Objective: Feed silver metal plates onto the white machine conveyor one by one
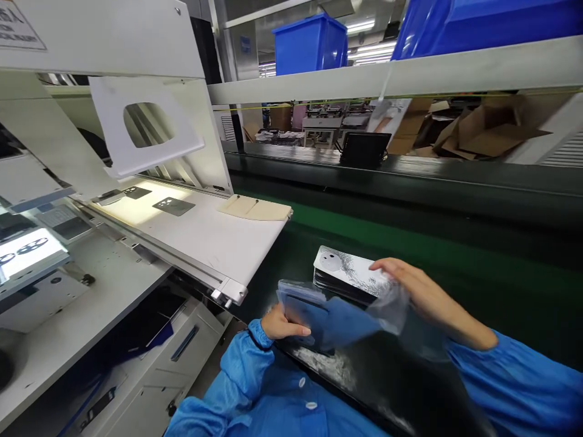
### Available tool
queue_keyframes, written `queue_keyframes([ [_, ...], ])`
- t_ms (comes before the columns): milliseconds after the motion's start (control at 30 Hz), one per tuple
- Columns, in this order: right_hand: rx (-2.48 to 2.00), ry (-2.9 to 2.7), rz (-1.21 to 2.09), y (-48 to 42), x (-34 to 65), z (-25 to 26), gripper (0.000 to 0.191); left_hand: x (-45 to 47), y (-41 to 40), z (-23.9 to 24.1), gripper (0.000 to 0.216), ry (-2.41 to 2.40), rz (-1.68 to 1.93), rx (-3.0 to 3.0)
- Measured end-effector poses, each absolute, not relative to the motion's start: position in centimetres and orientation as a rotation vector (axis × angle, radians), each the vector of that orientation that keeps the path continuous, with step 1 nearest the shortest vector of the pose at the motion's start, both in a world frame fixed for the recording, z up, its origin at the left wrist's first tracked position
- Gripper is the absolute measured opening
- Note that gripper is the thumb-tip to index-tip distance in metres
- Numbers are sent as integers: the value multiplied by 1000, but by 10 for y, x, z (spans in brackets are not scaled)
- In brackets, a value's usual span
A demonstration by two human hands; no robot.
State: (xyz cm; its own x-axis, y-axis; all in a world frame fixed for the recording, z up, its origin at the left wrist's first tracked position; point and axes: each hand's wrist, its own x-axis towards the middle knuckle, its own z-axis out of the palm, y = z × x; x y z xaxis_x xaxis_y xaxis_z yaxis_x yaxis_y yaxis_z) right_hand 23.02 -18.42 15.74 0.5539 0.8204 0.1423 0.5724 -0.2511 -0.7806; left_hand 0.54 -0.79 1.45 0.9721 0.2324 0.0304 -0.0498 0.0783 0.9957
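Note:
My left hand (285, 325) grips a bundle of thin, phone-sized sheets in bluish clear film (303, 297), with a dark panel edge showing among them. My right hand (423, 291) pinches a crumpled, motion-blurred piece of clear plastic film (395, 309) that stretches across from the bundle. The thumb of this hand is hidden. Its fingertips are over the right end of a stack of phone back panels (353, 270). The top panel is white with a grey speckled pattern and a round camera area; the ones beneath have dark edges.
A white conveyor (223, 243) carries dark phone back panels (174, 206) at left, under a machine housing (113, 36). The stack lies on a dark green belt (346, 224). Blue bins (298, 48) stand on the rail above. A monitor (31, 249) is at far left.

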Motion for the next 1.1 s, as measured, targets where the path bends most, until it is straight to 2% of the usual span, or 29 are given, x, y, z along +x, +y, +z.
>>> queue_keyframes([
  [67, -1865, -1265, 494, -178, 217, 143, 34, 9, -11, 26, 59, -53, 175, 1530],
  [167, -1605, -1326, 881, -165, 184, 123, 36, 19, -20, 42, 47, -271, 104, 1575],
  [267, -1346, -1171, 1143, -152, 152, 112, 25, 28, -31, 42, 55, -208, -14, 1503],
  [367, -1228, -1296, 1141, -144, 139, 110, 26, 27, -38, 31, 61, -106, 33, 1433],
  [433, -1312, -1488, 983, -145, 148, 111, 35, 22, -38, 24, 62, -56, 103, 1392],
  [533, -1650, -1647, 401, -153, 182, 104, 49, 12, -32, 18, 57, 53, 134, 1351],
  [667, -2050, -1842, -475, -173, 234, 76, 36, 0, -22, 12, 56, 232, 179, 1291],
  [767, -2054, -2038, -851, -187, 248, 60, 42, -5, -16, 8, 56, 267, 195, 1242],
  [933, -1870, -2160, -1044, -194, 244, 59, 42, -8, -11, 5, 58, 220, 150, 1228],
  [1100, -1800, -2047, -934, -197, 253, 62, 41, -8, -5, 0, 61, 83, 66, 1327],
])
